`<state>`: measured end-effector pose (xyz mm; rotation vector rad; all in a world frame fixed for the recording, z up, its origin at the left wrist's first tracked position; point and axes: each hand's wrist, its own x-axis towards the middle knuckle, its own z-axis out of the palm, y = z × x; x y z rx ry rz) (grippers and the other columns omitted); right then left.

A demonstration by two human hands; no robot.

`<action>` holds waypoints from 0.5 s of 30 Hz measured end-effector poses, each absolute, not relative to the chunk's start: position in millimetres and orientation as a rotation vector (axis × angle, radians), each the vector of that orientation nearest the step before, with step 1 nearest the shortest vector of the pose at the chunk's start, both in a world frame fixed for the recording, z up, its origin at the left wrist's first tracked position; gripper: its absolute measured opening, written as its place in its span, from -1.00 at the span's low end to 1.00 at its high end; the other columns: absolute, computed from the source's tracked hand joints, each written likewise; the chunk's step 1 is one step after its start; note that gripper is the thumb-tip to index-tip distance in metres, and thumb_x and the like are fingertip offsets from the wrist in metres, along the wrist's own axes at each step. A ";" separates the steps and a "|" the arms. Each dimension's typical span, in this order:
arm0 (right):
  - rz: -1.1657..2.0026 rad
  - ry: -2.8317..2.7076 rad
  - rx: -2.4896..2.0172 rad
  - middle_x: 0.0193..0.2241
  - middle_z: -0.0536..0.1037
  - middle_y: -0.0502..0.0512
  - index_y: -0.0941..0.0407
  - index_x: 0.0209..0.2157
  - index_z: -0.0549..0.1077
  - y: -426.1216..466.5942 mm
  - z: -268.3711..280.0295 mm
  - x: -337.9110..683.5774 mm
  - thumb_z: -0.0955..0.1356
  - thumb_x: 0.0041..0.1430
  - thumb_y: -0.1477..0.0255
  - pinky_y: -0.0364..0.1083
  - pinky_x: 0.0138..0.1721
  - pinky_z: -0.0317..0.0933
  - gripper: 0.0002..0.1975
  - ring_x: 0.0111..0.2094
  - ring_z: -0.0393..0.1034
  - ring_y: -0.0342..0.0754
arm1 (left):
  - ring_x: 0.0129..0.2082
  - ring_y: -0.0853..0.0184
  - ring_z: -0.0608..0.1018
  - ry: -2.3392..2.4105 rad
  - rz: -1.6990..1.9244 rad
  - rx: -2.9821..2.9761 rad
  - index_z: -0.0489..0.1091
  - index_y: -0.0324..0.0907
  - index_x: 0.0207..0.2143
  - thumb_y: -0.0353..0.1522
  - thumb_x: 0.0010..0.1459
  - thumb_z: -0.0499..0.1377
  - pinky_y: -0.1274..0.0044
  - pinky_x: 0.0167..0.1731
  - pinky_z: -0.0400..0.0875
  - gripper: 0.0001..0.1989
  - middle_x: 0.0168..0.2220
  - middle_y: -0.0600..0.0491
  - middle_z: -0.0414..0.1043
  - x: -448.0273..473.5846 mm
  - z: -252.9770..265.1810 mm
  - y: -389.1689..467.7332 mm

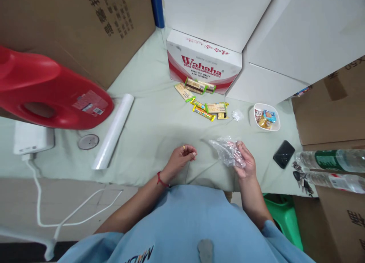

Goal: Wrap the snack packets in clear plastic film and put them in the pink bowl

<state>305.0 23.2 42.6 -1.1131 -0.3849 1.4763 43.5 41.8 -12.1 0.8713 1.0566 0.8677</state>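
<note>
Currently, my right grip (245, 160) is closed on crumpled clear plastic (225, 149), over the near side of the worktop (151, 129).
I pinch the plastic at its right end, between thumb and fingers; something reddish shows through it, too obscured to identify. My left grip (181, 157) is apart from the plastic, to its left, with fingers curled and thumb beside them; I cannot tell whether it is fully closed. Beyond both grips, wrapped snack bars (216, 108) lie in a loose group before the Wahaha box (203, 63). A small crumpled clear wad (237, 115) sits between the bars and the white tub (252, 120), which contains small packets (264, 122). At left, a white roll (114, 131) lies aslant beside the red jug (68, 90).
</note>
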 end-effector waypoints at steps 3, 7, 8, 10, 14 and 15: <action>1.518 -0.345 -1.090 -0.29 0.69 -0.01 0.04 -0.31 0.54 22.5 38.7 296.0 0.66 -0.04 0.28 -0.22 -0.38 0.46 -0.66 -0.37 0.56 -0.14 | -0.39 0.36 0.51 1.036 0.839 0.870 0.57 -0.18 -0.23 -0.12 0.00 0.42 0.51 -0.36 0.38 -0.62 -0.39 0.06 0.53 53.5 -9.4 42.5; 1.567 -0.361 -1.089 -0.29 0.68 -0.01 0.02 -0.33 0.51 18.8 33.6 278.2 0.64 0.01 0.25 -0.16 -0.29 0.51 -0.68 -0.31 0.58 -0.10 | -0.42 0.38 0.45 1.078 0.868 0.836 0.54 -0.19 -0.26 -0.03 -0.01 0.41 0.51 -0.38 0.34 -0.56 -0.43 0.09 0.47 67.8 -9.6 47.6; 1.565 -0.366 -1.093 -0.28 0.68 -0.01 0.02 -0.33 0.50 17.7 32.6 275.8 0.63 0.03 0.25 -0.16 -0.28 0.51 -0.69 -0.30 0.58 -0.09 | -0.45 0.39 0.42 1.087 0.875 0.836 0.53 -0.18 -0.31 -0.02 -0.01 0.41 0.51 -0.38 0.33 -0.57 -0.46 0.11 0.44 69.4 -10.1 49.0; 1.551 -0.365 -1.103 -0.27 0.68 0.00 0.02 -0.33 0.49 15.9 31.3 275.0 0.61 0.04 0.26 -0.14 -0.26 0.50 -0.70 -0.29 0.59 -0.08 | -0.48 0.41 0.39 1.088 0.865 0.844 0.50 -0.18 -0.37 -0.02 -0.02 0.42 0.51 -0.38 0.31 -0.58 -0.51 0.14 0.40 69.9 -10.2 50.7; 1.510 -0.365 -1.131 -0.26 0.69 0.02 0.03 -0.33 0.49 13.9 31.5 284.2 0.62 0.03 0.26 -0.12 -0.26 0.48 -0.69 -0.27 0.59 -0.05 | -0.49 0.42 0.38 1.056 0.817 0.863 0.49 -0.17 -0.39 -0.03 -0.03 0.44 0.51 -0.37 0.30 -0.58 -0.52 0.16 0.38 64.6 -6.4 48.6; 1.497 -0.369 -1.142 -0.26 0.69 0.03 0.03 -0.34 0.49 13.8 31.8 286.8 0.63 0.02 0.25 -0.13 -0.27 0.47 -0.68 -0.27 0.58 -0.05 | -0.48 0.42 0.37 1.032 0.803 0.872 0.49 -0.17 -0.39 -0.03 -0.02 0.44 0.51 -0.37 0.30 -0.58 -0.51 0.16 0.39 62.8 -5.1 47.6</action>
